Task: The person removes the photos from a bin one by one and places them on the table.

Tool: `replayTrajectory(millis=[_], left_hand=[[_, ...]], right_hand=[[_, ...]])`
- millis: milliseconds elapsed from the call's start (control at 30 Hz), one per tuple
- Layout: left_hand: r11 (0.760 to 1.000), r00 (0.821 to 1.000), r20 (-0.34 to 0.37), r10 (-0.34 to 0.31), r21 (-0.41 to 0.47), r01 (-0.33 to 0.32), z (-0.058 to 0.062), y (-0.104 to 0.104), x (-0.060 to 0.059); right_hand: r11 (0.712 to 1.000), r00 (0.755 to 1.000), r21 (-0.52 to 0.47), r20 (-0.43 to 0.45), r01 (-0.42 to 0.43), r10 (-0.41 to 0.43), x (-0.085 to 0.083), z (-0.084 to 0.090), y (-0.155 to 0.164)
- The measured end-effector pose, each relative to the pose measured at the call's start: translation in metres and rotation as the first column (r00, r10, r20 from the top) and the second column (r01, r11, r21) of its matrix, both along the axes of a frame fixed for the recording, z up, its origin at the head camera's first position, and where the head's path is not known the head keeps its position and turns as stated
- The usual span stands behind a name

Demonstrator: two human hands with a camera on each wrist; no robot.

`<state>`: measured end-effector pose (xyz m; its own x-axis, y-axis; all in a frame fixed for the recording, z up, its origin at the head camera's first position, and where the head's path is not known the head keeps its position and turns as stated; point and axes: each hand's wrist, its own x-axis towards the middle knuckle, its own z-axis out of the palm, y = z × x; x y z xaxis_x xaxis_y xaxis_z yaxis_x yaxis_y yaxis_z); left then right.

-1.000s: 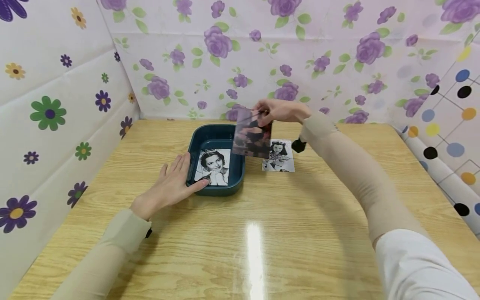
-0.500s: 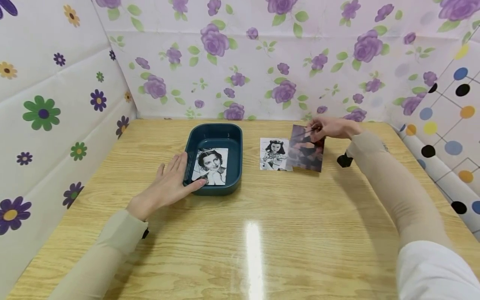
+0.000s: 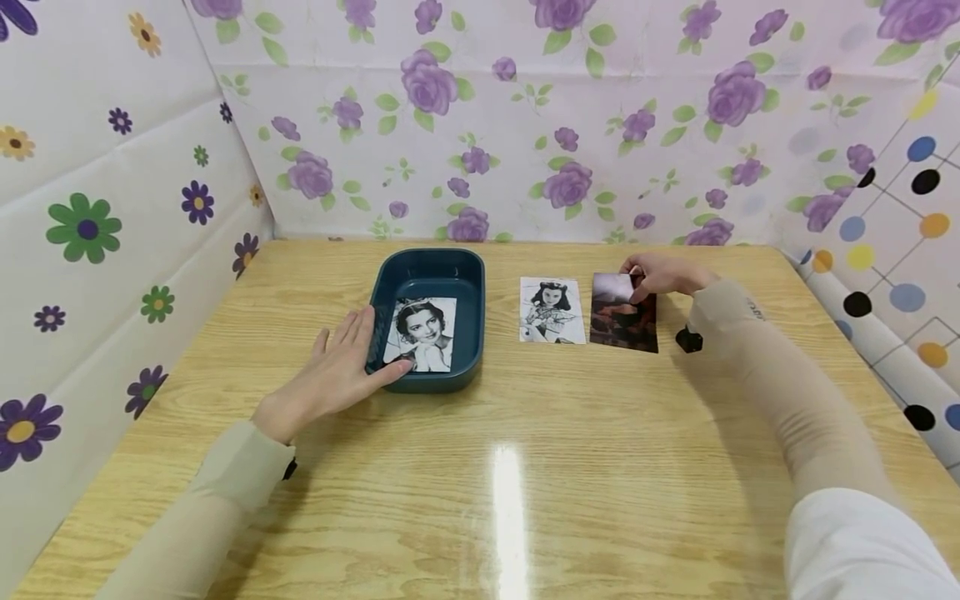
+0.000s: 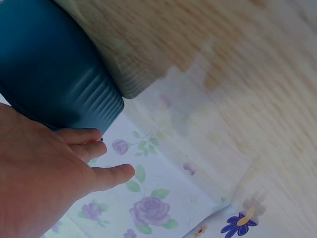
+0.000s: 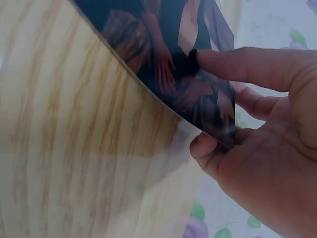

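My right hand (image 3: 663, 275) pinches the upper right corner of a dark, glossy colour photo (image 3: 622, 325), low over the table. In the right wrist view the thumb presses the face of the photo (image 5: 163, 54) while fingers curl behind its edge. My left hand (image 3: 330, 371) rests with straight fingers against the left side of a dark teal tray (image 3: 468, 371); its thumb reaches over the near rim. Inside the tray lies a black-and-white portrait photo (image 3: 427, 329). Between tray and dark photo, a second black-and-white photo (image 3: 551, 308) lies flat on the table.
The wood-grain table (image 3: 420, 483) ends at a back wall sheet (image 3: 495, 117) with purple roses. A sheet with coloured flowers (image 3: 142, 217) stands on the left, and a dotted sheet (image 3: 885, 275) on the right. Light glares on the front of the table.
My right hand has carried the dark photo from beside the tray to the right of the black-and-white photo on the table, then lowered it. The left hand stays at the tray.
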<state>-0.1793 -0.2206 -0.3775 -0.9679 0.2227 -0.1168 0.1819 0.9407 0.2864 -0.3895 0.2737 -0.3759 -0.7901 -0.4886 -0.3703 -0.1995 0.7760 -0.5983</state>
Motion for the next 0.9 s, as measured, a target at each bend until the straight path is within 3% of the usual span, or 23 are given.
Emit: replayTrajectory(millis=[433,700,800,900], left_hand=[[1.000,1.000,0.000,-0.002,-0.002,0.002,0.000,0.000,0.000],[1.000,1.000,-0.002,-0.001,0.004,0.001,0.000,-0.001,0.000],[1.000,1.000,-0.003,-0.003,0.005,0.003,0.001,0.000,0.001],[1.000,1.000,-0.004,-0.003,0.004,0.003,0.000,0.000,0.000]], right_hand=[[0.996,0.993,0.076,-0.113,-0.036,0.045,0.003,-0.001,-0.008],[0.979,0.951,0.201,-0.297,-0.027,0.087,0.006,-0.002,-0.016],[0.993,0.954,0.117,-0.298,-0.002,0.037,0.007,0.003,-0.031],[0.997,0.969,-0.072,-0.246,0.004,-0.022,0.009,0.013,-0.057]])
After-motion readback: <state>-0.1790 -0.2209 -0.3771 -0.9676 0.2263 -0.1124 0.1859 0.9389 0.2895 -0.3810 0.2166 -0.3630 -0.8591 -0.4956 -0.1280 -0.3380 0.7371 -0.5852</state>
